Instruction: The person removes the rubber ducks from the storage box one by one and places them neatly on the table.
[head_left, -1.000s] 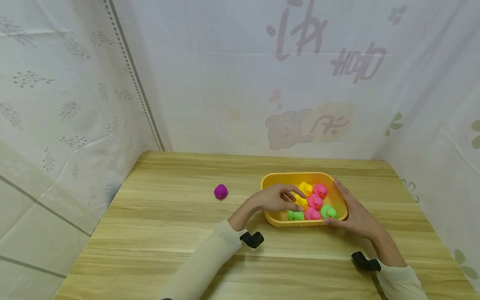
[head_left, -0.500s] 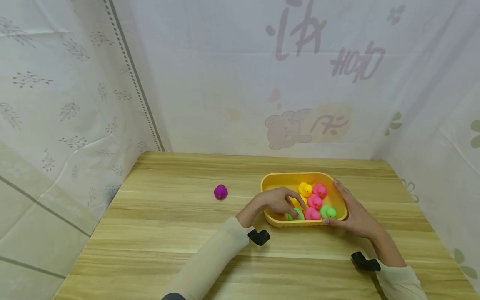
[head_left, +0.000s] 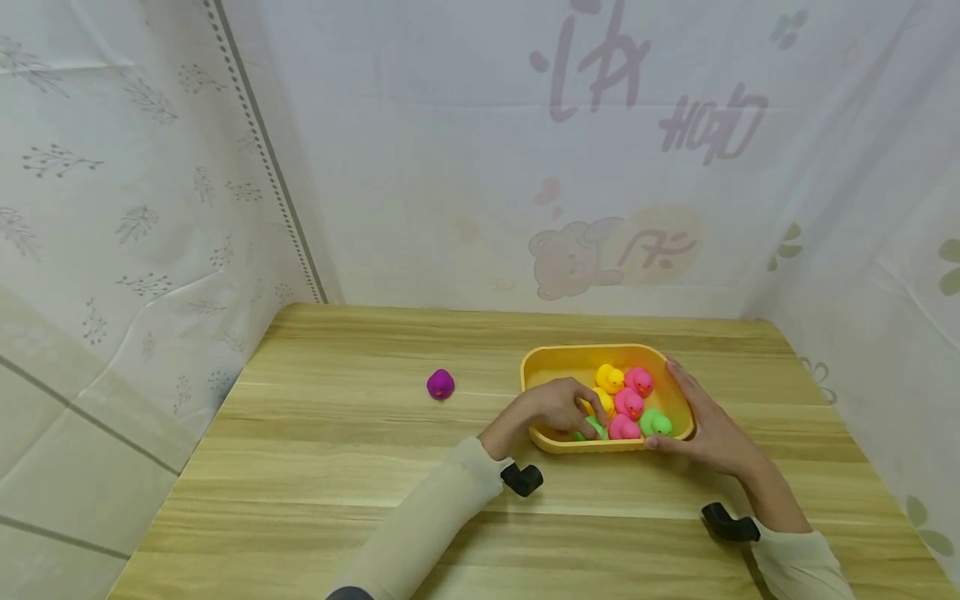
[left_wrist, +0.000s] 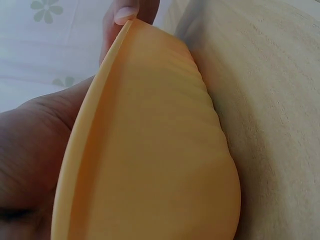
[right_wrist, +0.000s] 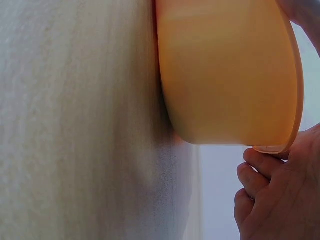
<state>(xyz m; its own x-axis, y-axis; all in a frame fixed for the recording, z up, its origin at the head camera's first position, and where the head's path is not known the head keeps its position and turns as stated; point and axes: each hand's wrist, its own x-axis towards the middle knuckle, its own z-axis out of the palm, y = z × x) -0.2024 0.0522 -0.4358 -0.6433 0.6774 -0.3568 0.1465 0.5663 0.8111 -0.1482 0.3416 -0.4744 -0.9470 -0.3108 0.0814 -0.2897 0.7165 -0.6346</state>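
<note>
A yellow plastic tray (head_left: 555, 360) on the wooden table holds several small rubber ducks. My left hand (head_left: 558, 406) reaches into its left part, thumb and fingers bent round a green rubber duck (head_left: 592, 424) by the near wall; they partly cover it. A yellow rubber duck (head_left: 602, 400) sits right beside those fingers. My right hand (head_left: 708, 429) grips the tray's right end, thumb on the near rim and fingers along the far side. In the right wrist view, the fingers (right_wrist: 260, 162) of that hand lie against the tray's rim. The left wrist view mostly shows the tray's outer wall (left_wrist: 160, 125).
Left of the tray, a purple rubber duck (head_left: 440, 384) stands alone on the table (head_left: 337, 467). Inside the tray are pink ducks (head_left: 629, 404), another yellow duck (head_left: 610, 379) and another green duck (head_left: 656, 423). Printed cloth (head_left: 420, 167) hangs behind the table and at both sides.
My left hand has moved slightly right and down, and its thumb and fingers have closed round the green rubber duck. The right hand and tray stay in place.
</note>
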